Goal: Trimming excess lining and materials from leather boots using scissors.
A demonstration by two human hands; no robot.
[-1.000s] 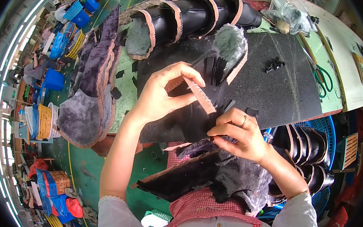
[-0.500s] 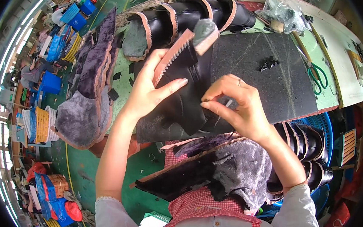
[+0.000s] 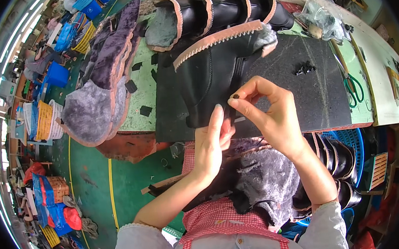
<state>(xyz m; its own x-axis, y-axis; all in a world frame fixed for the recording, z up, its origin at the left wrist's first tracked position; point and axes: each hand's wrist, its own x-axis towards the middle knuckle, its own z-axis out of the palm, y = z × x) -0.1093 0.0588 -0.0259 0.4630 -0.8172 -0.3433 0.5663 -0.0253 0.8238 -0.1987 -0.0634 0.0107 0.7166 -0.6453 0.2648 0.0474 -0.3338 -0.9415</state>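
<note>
Step in hand, as judged: fitting the zipper. Right hand pinches the small dark zipper pull on the black fleece-lined boot upper; left hand, at 6 o'clock, closes on its lower edge. Next move likely needs steady tension.

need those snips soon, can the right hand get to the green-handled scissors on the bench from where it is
Probably yes. The green-handled scissors lie in the open on the bench, to the right of the right hand, with only bare black mat between. But that hand is pinching a small piece at the black boot upper, so it must let go first.
</note>
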